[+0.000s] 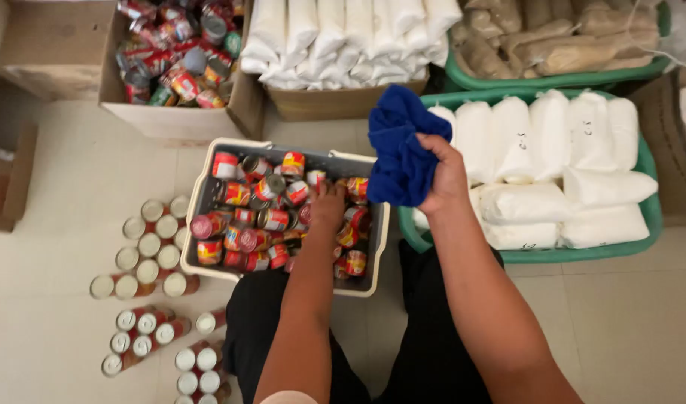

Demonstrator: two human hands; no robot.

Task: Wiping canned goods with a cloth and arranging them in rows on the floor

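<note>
My right hand (441, 178) is raised over the gap between two bins and grips a bunched blue cloth (400, 146). My left hand (328, 206) reaches down into a grey plastic basket (196, 200) full of small red-labelled cans (272, 218). Its fingers rest among the cans, and whether they hold one is hidden. The basket sits on the floor just in front of my knees.
Upright cans (152, 247) stand in groups on the tile floor at the left. A cardboard box of cans (180, 52) and a box of white bags (343, 37) are behind. A green tub (645, 164) of white bags sits at the right, another green tub (462, 75) of brown bags behind it.
</note>
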